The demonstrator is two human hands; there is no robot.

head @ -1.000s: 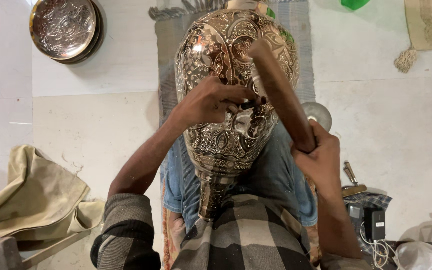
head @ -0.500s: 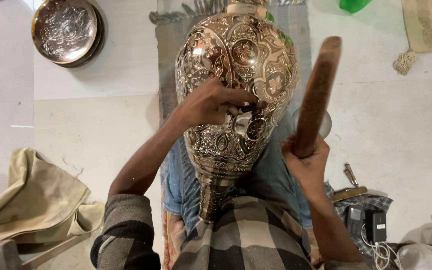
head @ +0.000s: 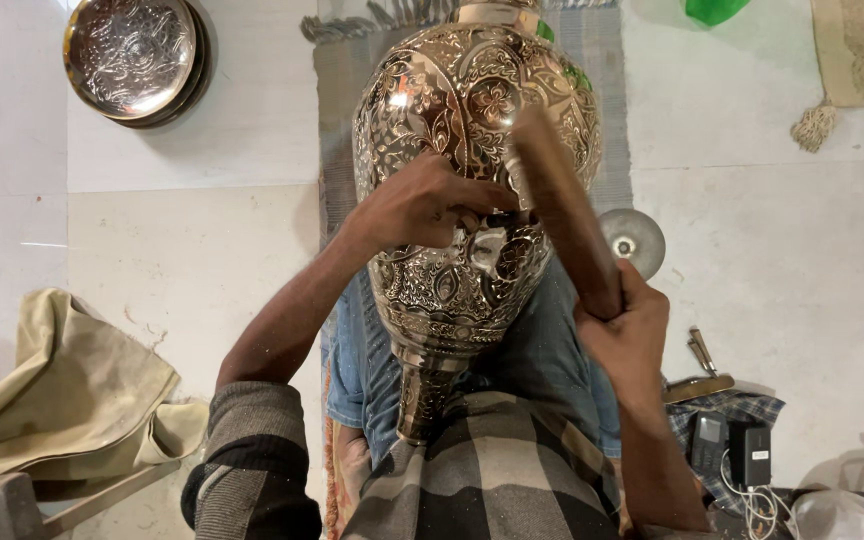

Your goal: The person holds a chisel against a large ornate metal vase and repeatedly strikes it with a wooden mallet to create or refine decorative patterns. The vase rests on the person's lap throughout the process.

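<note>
Two hands work an engraved metal vase [head: 472,190]: left hand [head: 422,205] pinches a small tool against it, right hand [head: 627,335] clamps a wooden mallet [head: 562,215].

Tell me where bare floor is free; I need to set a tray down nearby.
Free: pale floor between the round engraved metal plates and crumpled beige cloth, and right of the small round metal disc. Crowded: the lap, where the left hand and right hand work the large engraved metal vase.

The wooden mallet [head: 562,210] has swung down onto the vase [head: 472,180].
</note>
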